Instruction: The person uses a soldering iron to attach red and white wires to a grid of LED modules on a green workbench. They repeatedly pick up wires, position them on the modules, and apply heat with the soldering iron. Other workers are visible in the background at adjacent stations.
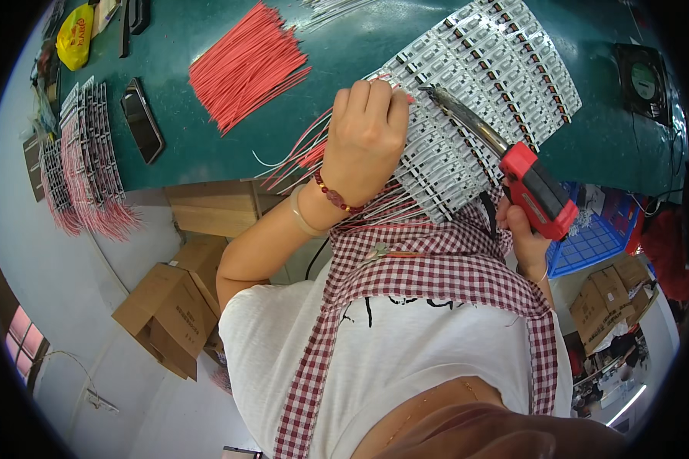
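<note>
Left hand (367,141) pressing flat, thin, flexing white circuit-board panel (505,61); right hand (524,233) clamping red-handled soldering iron (536,187) just beside panel, tip touching.

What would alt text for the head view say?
A left hand presses on a white panel of small circuit boards on a green table, while the right hand holds a red soldering iron with its tip on the panel. Red wires and a phone lie nearby.
</note>
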A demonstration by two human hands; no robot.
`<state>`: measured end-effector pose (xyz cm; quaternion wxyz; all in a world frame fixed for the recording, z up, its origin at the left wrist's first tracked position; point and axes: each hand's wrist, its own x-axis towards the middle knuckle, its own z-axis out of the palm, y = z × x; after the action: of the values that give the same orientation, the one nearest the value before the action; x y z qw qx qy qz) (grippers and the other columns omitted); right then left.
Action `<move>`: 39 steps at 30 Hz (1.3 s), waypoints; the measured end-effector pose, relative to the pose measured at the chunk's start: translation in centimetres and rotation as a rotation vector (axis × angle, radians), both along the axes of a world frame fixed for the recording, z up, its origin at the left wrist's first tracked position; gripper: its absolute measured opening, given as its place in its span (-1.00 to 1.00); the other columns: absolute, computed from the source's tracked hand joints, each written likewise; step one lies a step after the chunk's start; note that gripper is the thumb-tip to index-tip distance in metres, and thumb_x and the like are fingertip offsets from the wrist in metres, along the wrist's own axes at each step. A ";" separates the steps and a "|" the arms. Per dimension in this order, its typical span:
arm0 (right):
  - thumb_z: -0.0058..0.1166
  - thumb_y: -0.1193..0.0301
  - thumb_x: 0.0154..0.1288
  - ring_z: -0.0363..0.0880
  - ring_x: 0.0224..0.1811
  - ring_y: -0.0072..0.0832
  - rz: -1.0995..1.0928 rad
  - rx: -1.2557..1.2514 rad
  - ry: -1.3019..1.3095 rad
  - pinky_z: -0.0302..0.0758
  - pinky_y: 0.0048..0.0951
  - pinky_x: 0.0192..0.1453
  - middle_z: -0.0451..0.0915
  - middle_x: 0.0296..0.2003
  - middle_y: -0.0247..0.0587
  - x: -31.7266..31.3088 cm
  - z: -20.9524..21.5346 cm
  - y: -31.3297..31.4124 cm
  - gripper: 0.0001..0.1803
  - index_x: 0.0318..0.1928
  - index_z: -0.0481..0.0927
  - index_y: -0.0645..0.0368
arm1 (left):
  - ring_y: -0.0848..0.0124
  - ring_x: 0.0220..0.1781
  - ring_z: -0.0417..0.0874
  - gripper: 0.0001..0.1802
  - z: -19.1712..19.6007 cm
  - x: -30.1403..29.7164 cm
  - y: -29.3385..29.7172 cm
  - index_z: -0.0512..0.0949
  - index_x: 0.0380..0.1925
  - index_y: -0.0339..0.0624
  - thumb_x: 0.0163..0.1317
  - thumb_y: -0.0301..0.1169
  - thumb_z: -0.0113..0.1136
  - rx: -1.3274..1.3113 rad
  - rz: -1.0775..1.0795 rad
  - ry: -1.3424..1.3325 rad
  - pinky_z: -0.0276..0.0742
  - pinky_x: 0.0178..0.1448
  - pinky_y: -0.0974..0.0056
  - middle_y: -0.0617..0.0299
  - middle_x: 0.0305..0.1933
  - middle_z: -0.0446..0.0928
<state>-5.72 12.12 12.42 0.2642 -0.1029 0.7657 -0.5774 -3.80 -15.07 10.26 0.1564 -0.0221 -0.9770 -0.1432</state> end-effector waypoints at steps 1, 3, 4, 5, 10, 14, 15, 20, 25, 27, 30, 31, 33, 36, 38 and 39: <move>0.12 0.30 0.28 0.36 -0.58 -0.63 0.002 0.015 0.004 0.32 -0.59 -0.48 0.51 -0.51 -0.25 0.0 -0.1 0.0 -0.56 0.06 0.45 0.36 | 0.30 -0.34 0.40 -0.78 0.0 0.0 0.0 0.58 -0.28 -0.30 0.00 -0.56 0.16 -0.005 -0.003 -0.002 0.31 -0.26 0.25 0.20 -0.42 0.34; 0.12 0.31 0.29 0.37 -0.57 -0.63 0.017 0.043 0.024 0.32 -0.59 -0.48 0.51 -0.51 -0.25 0.2 -0.6 0.1 -0.57 0.05 0.45 0.36 | 0.30 -0.34 0.40 -0.77 0.1 0.0 0.0 0.58 -0.27 -0.30 -0.01 -0.56 0.16 -0.012 -0.007 -0.002 0.32 -0.26 0.25 0.20 -0.42 0.34; 0.12 0.31 0.29 0.37 -0.57 -0.63 0.030 0.057 0.041 0.33 -0.59 -0.48 0.51 -0.51 -0.26 0.3 -0.9 0.2 -0.57 0.05 0.45 0.36 | 0.30 -0.34 0.40 -0.77 0.1 0.0 0.0 0.58 -0.27 -0.30 -0.01 -0.56 0.16 -0.015 -0.010 -0.001 0.32 -0.25 0.25 0.20 -0.42 0.34; 0.12 0.31 0.29 0.38 -0.57 -0.63 0.035 0.060 0.055 0.33 -0.59 -0.48 0.51 -0.50 -0.25 0.3 -1.0 0.3 -0.58 0.04 0.46 0.36 | 0.30 -0.34 0.40 -0.76 0.1 0.0 0.0 0.58 -0.27 -0.30 -0.01 -0.57 0.16 -0.009 -0.013 -0.002 0.32 -0.25 0.25 0.20 -0.42 0.34; 0.14 0.30 0.29 0.39 -0.56 -0.62 0.013 0.044 0.086 0.34 -0.59 -0.49 0.52 -0.50 -0.26 0.3 -0.9 0.0 -0.64 -0.06 0.50 0.34 | 0.29 -0.35 0.40 -0.75 0.1 0.3 -0.1 0.57 -0.26 -0.29 -0.03 -0.57 0.15 0.033 -0.027 0.003 0.34 -0.25 0.25 0.19 -0.42 0.34; 0.15 0.29 0.28 0.39 -0.56 -0.61 0.027 0.042 0.075 0.34 -0.58 -0.48 0.52 -0.51 -0.26 0.1 -0.9 -0.1 -0.68 -0.14 0.51 0.32 | 0.29 -0.35 0.40 -0.74 0.1 0.2 -0.2 0.57 -0.28 -0.29 -0.06 -0.57 0.15 0.046 -0.029 0.010 0.34 -0.25 0.25 0.19 -0.43 0.33; 0.15 0.30 0.28 0.40 -0.56 -0.61 0.041 0.056 0.081 0.34 -0.58 -0.48 0.52 -0.51 -0.26 0.1 -1.0 0.0 -0.68 -0.14 0.51 0.32 | 0.29 -0.35 0.40 -0.74 0.1 0.2 -0.2 0.57 -0.28 -0.29 -0.06 -0.57 0.15 0.046 -0.029 0.013 0.34 -0.25 0.25 0.19 -0.43 0.33; 0.16 0.30 0.27 0.41 -0.54 -0.60 0.158 0.115 0.204 0.35 -0.56 -0.47 0.52 -0.50 -0.25 -0.6 -1.5 0.2 -0.68 -0.12 0.51 0.32 | 0.29 -0.36 0.40 -0.74 0.0 0.2 -0.1 0.57 -0.28 -0.29 -0.07 -0.57 0.15 0.045 -0.023 0.016 0.34 -0.25 0.25 0.20 -0.43 0.33; 0.20 0.42 0.19 0.53 -0.42 -0.54 0.032 0.090 0.062 0.45 -0.51 -0.32 0.59 -0.40 -0.24 0.1 -0.9 0.5 -0.75 -0.14 0.59 0.26 | 0.29 -0.37 0.39 -0.75 0.1 0.2 0.0 0.57 -0.29 -0.30 -0.07 -0.57 0.15 0.032 -0.012 0.006 0.34 -0.25 0.24 0.19 -0.43 0.33; 0.23 0.48 0.14 0.59 -0.35 -0.51 -0.006 0.085 -0.007 0.50 -0.48 -0.24 0.62 -0.35 -0.24 0.1 -0.7 0.6 -0.77 -0.15 0.63 0.23 | 0.29 -0.37 0.40 -0.75 0.1 0.2 0.0 0.57 -0.30 -0.30 -0.07 -0.57 0.15 0.032 -0.010 0.002 0.34 -0.26 0.24 0.19 -0.43 0.33; 0.20 0.43 0.19 0.53 -0.41 -0.54 0.039 0.069 0.026 0.45 -0.51 -0.31 0.59 -0.40 -0.25 -0.2 -0.8 0.4 -0.75 -0.12 0.58 0.26 | 0.28 -0.37 0.41 -0.76 0.0 0.1 0.0 0.57 -0.31 -0.29 -0.07 -0.58 0.15 0.049 -0.011 0.002 0.35 -0.25 0.23 0.19 -0.43 0.34; 0.16 0.38 0.23 0.46 -0.48 -0.57 0.086 0.072 0.086 0.39 -0.54 -0.39 0.54 -0.45 -0.26 -0.4 -1.1 0.3 -0.71 -0.10 0.54 0.30 | 0.28 -0.37 0.41 -0.76 0.0 0.1 -0.1 0.57 -0.31 -0.29 -0.08 -0.58 0.15 0.057 -0.011 0.002 0.35 -0.25 0.23 0.19 -0.43 0.35; 0.13 0.34 0.28 0.39 -0.55 -0.61 0.138 0.089 0.147 0.33 -0.56 -0.48 0.50 -0.50 -0.26 -0.4 -1.4 0.4 -0.65 -0.05 0.48 0.33 | 0.28 -0.36 0.42 -0.77 -0.1 -0.1 0.0 0.57 -0.33 -0.28 -0.08 -0.58 0.15 0.054 -0.009 0.000 0.36 -0.24 0.23 0.19 -0.43 0.35; 0.13 0.34 0.28 0.37 -0.56 -0.61 0.123 0.109 0.142 0.31 -0.57 -0.48 0.49 -0.51 -0.26 -0.2 -1.6 0.7 -0.61 0.02 0.46 0.34 | 0.28 -0.36 0.42 -0.79 0.1 -0.1 0.0 0.57 -0.35 -0.28 -0.08 -0.59 0.16 0.052 -0.001 -0.017 0.37 -0.23 0.23 0.19 -0.44 0.36; 0.13 0.37 0.27 0.40 -0.53 -0.61 0.061 0.084 0.104 0.34 -0.56 -0.45 0.51 -0.49 -0.27 0.3 -1.4 0.9 -0.63 0.02 0.47 0.33 | 0.27 -0.36 0.42 -0.81 0.2 -0.2 0.0 0.56 -0.36 -0.27 -0.07 -0.59 0.16 0.054 0.002 -0.023 0.37 -0.23 0.23 0.19 -0.44 0.36; 0.14 0.39 0.26 0.42 -0.49 -0.60 0.032 0.069 0.073 0.36 -0.55 -0.41 0.53 -0.46 -0.28 0.4 -1.2 1.0 -0.66 -0.01 0.50 0.31 | 0.27 -0.36 0.42 -0.83 0.2 -0.2 0.1 0.56 -0.37 -0.27 -0.06 -0.59 0.16 0.057 0.005 -0.023 0.37 -0.23 0.23 0.19 -0.44 0.36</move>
<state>-5.33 13.12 11.21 0.2489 -0.1269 0.7925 -0.5421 -4.05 -15.02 10.50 0.1458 -0.0136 -0.9743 -0.1710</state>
